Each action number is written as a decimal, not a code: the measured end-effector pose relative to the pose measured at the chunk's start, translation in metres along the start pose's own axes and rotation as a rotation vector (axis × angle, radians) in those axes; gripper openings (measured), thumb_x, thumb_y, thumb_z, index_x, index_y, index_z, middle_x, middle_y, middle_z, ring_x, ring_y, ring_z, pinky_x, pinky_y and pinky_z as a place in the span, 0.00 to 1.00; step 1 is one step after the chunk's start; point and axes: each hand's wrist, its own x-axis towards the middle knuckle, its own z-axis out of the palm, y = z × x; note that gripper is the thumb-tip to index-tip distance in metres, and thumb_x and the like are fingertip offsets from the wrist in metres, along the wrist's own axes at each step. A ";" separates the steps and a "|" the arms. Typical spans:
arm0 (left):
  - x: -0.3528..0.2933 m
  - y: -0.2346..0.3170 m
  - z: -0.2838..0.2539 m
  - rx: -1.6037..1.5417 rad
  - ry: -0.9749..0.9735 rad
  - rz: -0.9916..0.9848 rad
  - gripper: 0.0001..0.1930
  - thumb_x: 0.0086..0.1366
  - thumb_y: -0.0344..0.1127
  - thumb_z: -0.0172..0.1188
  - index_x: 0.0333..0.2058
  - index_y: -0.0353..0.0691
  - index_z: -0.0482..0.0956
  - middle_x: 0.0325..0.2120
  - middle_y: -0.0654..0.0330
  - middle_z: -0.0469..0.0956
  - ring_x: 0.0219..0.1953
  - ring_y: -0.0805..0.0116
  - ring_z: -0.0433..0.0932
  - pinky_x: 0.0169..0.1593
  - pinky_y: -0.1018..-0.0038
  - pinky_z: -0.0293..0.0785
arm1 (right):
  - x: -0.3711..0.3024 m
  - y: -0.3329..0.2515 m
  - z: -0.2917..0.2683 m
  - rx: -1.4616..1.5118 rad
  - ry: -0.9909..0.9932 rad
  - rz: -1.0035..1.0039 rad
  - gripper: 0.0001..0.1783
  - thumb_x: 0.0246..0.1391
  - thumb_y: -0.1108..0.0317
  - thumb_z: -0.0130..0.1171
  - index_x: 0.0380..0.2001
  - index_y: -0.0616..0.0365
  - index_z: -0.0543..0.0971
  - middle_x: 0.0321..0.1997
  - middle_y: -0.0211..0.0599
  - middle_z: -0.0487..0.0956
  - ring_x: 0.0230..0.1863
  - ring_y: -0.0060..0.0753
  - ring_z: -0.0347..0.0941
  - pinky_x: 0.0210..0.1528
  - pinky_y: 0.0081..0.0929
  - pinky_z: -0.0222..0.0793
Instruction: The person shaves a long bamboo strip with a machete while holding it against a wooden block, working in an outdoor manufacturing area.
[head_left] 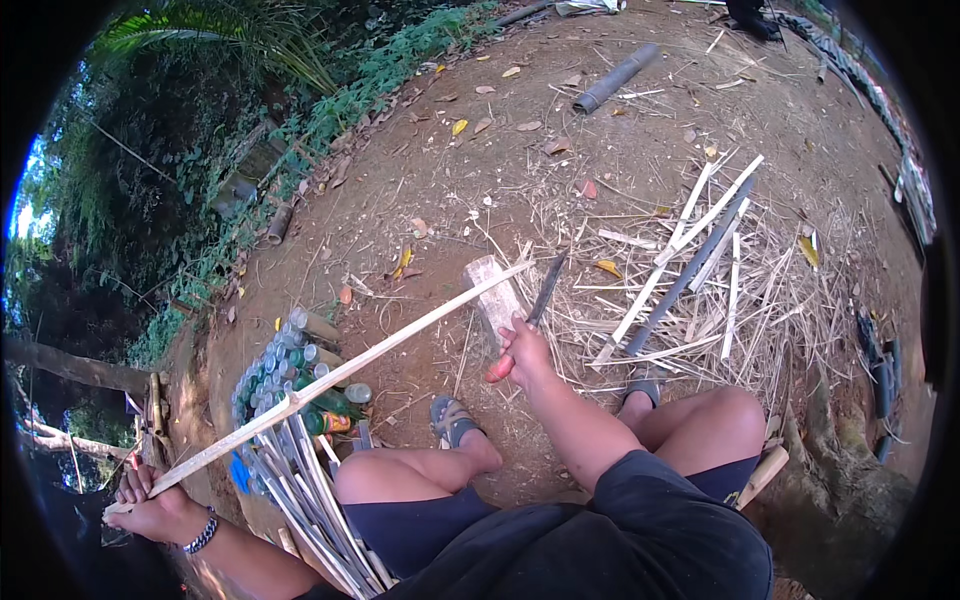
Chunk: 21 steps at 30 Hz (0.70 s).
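My left hand (158, 508), far out at the left, is closed round the near end of a long pale bamboo strip (375, 352). The strip slants up to the right, and its far end lies across or just over a wooden block (484, 272) on the ground. In my right hand (526, 350) is a knife, gripped by its reddish-orange handle. Its dark blade (547, 290) points away from me, to the right of the block and close to the strip's far end. Whether blade and strip touch, I cannot tell.
Split strips (688, 262) and shavings litter the ground at right. A bundle of strips (318, 510) lies beside my left leg, near a heap of glass bottles (285, 372). Beyond is a dark bamboo tube (617, 78). Tree roots (835, 460) stand right; a planted slope drops off left.
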 end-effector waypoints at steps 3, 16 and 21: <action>-0.024 0.000 -0.013 -0.135 0.028 -0.043 0.38 0.63 0.74 0.27 0.19 0.42 0.62 0.14 0.66 0.60 0.14 0.74 0.60 0.19 0.77 0.59 | -0.043 -0.022 0.035 0.279 0.041 -0.070 0.18 0.57 0.58 0.61 0.42 0.54 0.68 0.31 0.34 0.73 0.22 0.20 0.63 0.22 0.22 0.64; -0.076 -0.100 -0.068 -0.093 0.480 -0.212 0.35 0.69 0.62 0.30 0.47 0.31 0.71 0.35 0.52 0.75 0.36 0.58 0.74 0.46 0.62 0.74 | -0.081 -0.123 0.056 0.414 -0.172 -0.400 0.11 0.53 0.71 0.63 0.31 0.53 0.69 0.22 0.26 0.67 0.22 0.21 0.65 0.23 0.23 0.67; -0.091 -0.175 -0.126 -0.039 0.578 -0.709 0.34 0.69 0.61 0.35 0.61 0.41 0.61 0.54 0.51 0.69 0.54 0.56 0.69 0.62 0.56 0.63 | -0.110 -0.172 0.070 0.469 -0.252 -0.572 0.11 0.53 0.73 0.63 0.32 0.53 0.68 0.22 0.26 0.67 0.21 0.20 0.65 0.23 0.22 0.69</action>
